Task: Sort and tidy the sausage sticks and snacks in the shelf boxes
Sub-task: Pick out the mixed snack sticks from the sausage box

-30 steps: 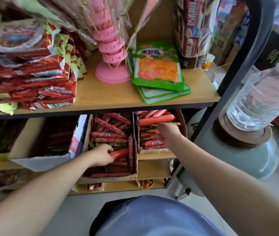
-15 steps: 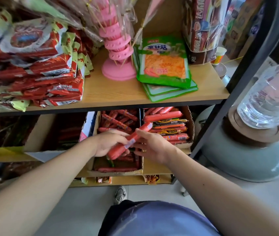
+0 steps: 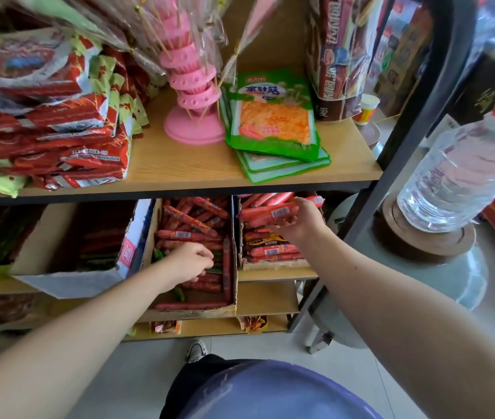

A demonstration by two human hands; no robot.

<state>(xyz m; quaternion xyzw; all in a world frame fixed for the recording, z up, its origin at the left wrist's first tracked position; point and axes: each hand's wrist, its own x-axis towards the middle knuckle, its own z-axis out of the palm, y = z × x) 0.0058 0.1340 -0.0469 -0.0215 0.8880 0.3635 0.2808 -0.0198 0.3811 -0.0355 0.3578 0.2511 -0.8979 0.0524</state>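
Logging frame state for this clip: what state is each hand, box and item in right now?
Right hand: grips a sausage stick over the right box.
Left hand: in the middle box, fingers curled, grip unclear.
Middle box: open, sticks jumbled.
Right box: open, sticks stacked.
Green packets: stacked flat.
Bottle: capped, tilted.
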